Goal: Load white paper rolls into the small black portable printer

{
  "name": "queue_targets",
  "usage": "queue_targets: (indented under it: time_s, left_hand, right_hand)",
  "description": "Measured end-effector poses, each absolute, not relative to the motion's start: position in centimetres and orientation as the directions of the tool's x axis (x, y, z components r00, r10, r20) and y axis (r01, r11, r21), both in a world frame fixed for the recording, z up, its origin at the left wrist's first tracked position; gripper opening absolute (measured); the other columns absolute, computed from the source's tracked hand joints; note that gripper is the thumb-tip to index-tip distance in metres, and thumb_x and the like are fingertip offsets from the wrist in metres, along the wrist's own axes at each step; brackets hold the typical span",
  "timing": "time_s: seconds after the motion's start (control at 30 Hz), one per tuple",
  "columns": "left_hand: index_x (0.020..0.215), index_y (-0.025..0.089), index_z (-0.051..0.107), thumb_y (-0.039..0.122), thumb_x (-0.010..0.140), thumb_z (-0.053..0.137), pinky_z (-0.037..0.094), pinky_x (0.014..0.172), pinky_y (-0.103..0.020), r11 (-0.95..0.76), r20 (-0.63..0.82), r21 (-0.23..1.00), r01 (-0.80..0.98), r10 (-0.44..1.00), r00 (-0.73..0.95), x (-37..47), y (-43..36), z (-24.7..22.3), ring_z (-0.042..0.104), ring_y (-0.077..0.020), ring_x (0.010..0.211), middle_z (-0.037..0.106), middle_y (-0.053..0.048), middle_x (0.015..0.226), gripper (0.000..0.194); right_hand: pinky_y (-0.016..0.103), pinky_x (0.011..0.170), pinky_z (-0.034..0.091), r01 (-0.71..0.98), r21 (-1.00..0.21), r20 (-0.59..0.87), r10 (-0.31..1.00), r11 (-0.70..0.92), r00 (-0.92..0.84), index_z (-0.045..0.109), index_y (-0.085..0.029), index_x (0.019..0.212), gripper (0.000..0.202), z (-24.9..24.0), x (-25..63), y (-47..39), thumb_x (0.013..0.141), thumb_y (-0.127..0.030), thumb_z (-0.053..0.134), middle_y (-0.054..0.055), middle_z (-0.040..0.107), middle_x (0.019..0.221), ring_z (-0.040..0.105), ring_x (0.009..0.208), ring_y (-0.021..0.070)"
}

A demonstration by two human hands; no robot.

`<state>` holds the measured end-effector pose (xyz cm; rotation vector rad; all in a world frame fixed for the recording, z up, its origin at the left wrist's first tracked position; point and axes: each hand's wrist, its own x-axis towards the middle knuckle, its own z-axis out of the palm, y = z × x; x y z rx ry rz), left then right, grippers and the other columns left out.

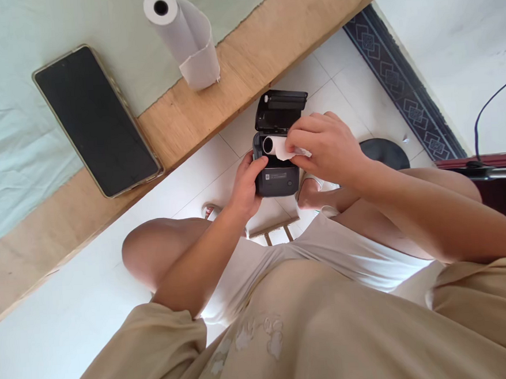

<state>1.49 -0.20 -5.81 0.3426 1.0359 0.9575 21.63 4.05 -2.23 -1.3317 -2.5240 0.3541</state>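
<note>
My left hand (248, 185) is closed around the left side of a small dark grey thermal printer (277, 182), held above the floor between my knees. The printer's black lid (280, 109) stands open, tilted up toward the table. Inside the open bay sits a small white paper roll (269, 145) with a dark hollow core. My right hand (321, 141) pinches this roll and its loose paper end at the right side. Its fingers hide part of the roll and the printer's right edge.
Across the wooden table (260, 44) lies a pale green cloth (106, 15). A larger paper roll (181, 35), partly unwound, rests near the edge. Left of it lies a smartphone (98, 122) with a dark screen. A round black object (384, 152) and a black cable (477, 119) are at right.
</note>
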Motion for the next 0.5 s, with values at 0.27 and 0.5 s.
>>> queue_targets:
  time_s: [0.27, 0.5]
  left_hand:
    - [0.102, 0.024, 0.067, 0.048, 0.072, 0.094, 0.060, 0.071, -0.032, 0.570, -0.555, 0.675, -0.468, 0.811, 0.186, 1.56, -0.18, -5.78, 0.077, -0.0210, 0.081, 0.076, 0.000, 0.090, 0.047]
    - [0.105, 0.024, 0.068, 0.050, 0.072, 0.097, 0.061, 0.075, -0.032, 0.567, -0.561, 0.673, -0.475, 0.810, 0.172, 1.70, -0.36, -5.72, 0.077, -0.0206, 0.084, 0.077, 0.001, 0.092, 0.050]
  right_hand:
    - [0.042, 0.090, 0.041, 0.741, -0.420, 0.069, 0.832, 0.524, -0.550, 0.060, -0.024, 0.097, 0.012, -2.26, 21.69, 4.40, 0.087, -0.017, 0.063, 0.007, 0.079, 0.112, 0.069, 0.101, 0.0280]
    - [0.040, 0.087, 0.039, 0.784, -0.412, -0.020, 0.855, 0.465, -0.517, 0.065, -0.024, 0.099, 0.013, -1.75, 21.63, 4.39, 0.088, -0.017, 0.066, 0.009, 0.081, 0.115, 0.069, 0.101, 0.0290]
